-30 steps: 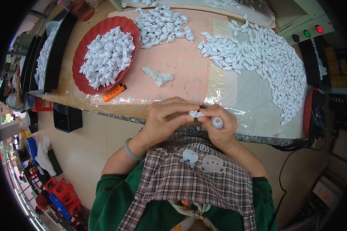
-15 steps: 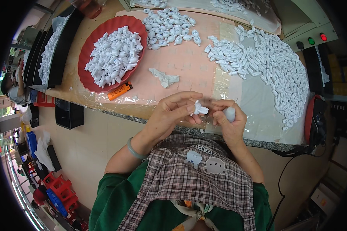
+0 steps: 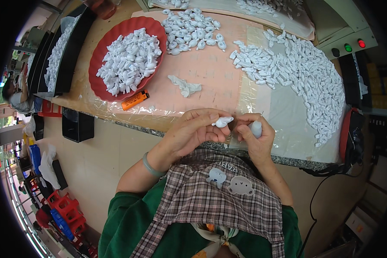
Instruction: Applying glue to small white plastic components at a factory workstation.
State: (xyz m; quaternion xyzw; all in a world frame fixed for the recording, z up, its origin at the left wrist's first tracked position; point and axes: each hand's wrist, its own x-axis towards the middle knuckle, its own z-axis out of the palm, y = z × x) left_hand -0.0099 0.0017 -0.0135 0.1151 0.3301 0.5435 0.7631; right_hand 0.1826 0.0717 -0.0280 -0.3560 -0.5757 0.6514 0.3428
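Note:
Just above the table's front edge, my left hand (image 3: 191,131) pinches a small white plastic figure (image 3: 222,122) between thumb and fingers. Its rounded side now shows. Close by on the right, my right hand (image 3: 259,136) is closed around a small pale squeeze bottle (image 3: 256,129). A thin needle-like tip sticks up by the fingers of that hand. The two hands are a short gap apart. Beyond them on the table lie a crumpled white tissue (image 3: 185,86) and an orange lighter-like piece (image 3: 135,99) with a black end.
A red scalloped bowl (image 3: 94,71) heaped with white figures stands at the left. Behind it, rounded white pieces (image 3: 193,30) lie loose. Many slim white pieces (image 3: 307,73) spread over the right side. A black tray (image 3: 69,56) and a machine with coloured buttons (image 3: 347,47) flank the table.
My left hand has turned the white figure, so its limb-like prongs give way to a smooth rounded side. The right hand with the bottle has barely moved.

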